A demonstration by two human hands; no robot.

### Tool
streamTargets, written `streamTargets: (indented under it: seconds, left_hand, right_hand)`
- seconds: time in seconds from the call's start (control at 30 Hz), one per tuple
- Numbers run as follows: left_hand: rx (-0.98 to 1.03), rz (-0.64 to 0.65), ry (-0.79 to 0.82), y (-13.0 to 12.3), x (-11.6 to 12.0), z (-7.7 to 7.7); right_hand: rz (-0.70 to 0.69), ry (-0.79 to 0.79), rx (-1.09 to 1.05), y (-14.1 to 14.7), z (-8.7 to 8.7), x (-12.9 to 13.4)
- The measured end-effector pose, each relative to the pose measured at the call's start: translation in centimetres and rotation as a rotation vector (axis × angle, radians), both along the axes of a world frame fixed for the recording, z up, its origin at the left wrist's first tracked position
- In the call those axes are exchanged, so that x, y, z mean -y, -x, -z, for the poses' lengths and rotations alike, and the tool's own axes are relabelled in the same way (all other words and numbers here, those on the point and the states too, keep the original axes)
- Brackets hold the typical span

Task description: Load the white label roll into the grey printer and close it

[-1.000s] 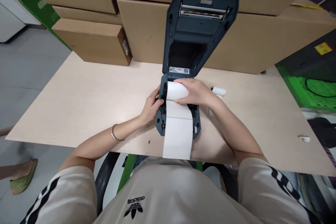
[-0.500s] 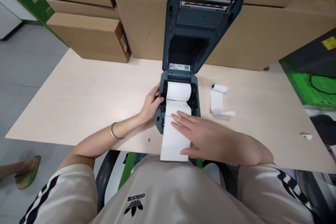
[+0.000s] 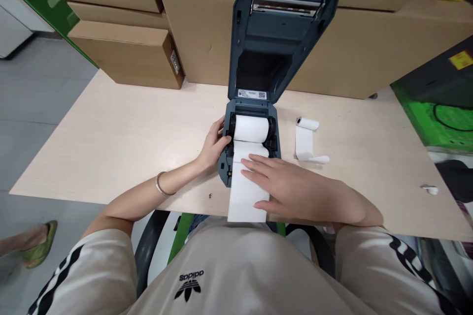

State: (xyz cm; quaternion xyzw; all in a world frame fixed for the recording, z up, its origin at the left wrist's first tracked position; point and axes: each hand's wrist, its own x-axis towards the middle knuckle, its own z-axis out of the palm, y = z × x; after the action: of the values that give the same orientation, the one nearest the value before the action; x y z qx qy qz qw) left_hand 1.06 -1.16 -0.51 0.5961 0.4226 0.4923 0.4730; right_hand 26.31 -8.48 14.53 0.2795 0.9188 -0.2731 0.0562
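A dark blue-grey label printer stands at the table's front edge with its lid tipped up and back. Inside lies a white label roll, its strip running out over the front towards my body. My left hand grips the printer's left side, thumb on the rim by the roll and fingers along the outer wall. Flat on the strip rests my right hand, fingers stretched and spread, its palm covering the printer's front right corner.
A small partly unrolled paper roll lies right of the printer. Farther right is a small white object. Cardboard boxes line the back of the table. A person's foot in a green slipper shows at lower left.
The strip's loose end sits slightly higher and farther right in view. Both hands keep their places on the printer and strip; the view has shifted a little.
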Motion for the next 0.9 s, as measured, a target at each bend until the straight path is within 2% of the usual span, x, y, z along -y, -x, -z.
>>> streamTargets:
  seconds: [0.2,0.37,0.47,0.67,0.77,0.83,0.9]
  left_hand:
    - [-0.015,0.017,-0.011,0.2,-0.2,0.2]
    - [-0.028,0.010,-0.023,0.4,-0.4,0.3]
    - [-0.040,0.013,-0.043,0.5,-0.6,0.8]
    - [-0.039,-0.012,-0.058,0.6,-0.7,1.3]
    - [-0.002,-0.004,-0.047,0.5,-0.6,1.3]
    - [0.035,0.001,-0.030,0.4,-0.6,1.3]
    - [0.082,-0.015,-0.005,0.1,-0.5,1.3]
  right_hand:
    - [-0.030,-0.083,-0.018,-0.2,0.7,-0.2]
    - [-0.055,-0.143,0.014,0.1,0.5,-0.6]
    - [-0.054,-0.197,-0.010,1.3,0.3,-1.0]
    - [-0.021,-0.292,0.175,4.0,0.5,-1.1]
    - [-0.063,-0.254,0.132,2.6,-0.1,-0.7]
    - [-0.093,-0.192,0.044,0.7,-1.2,-0.6]
    - [-0.040,-0.124,-0.054,-1.3,-2.5,-1.1]
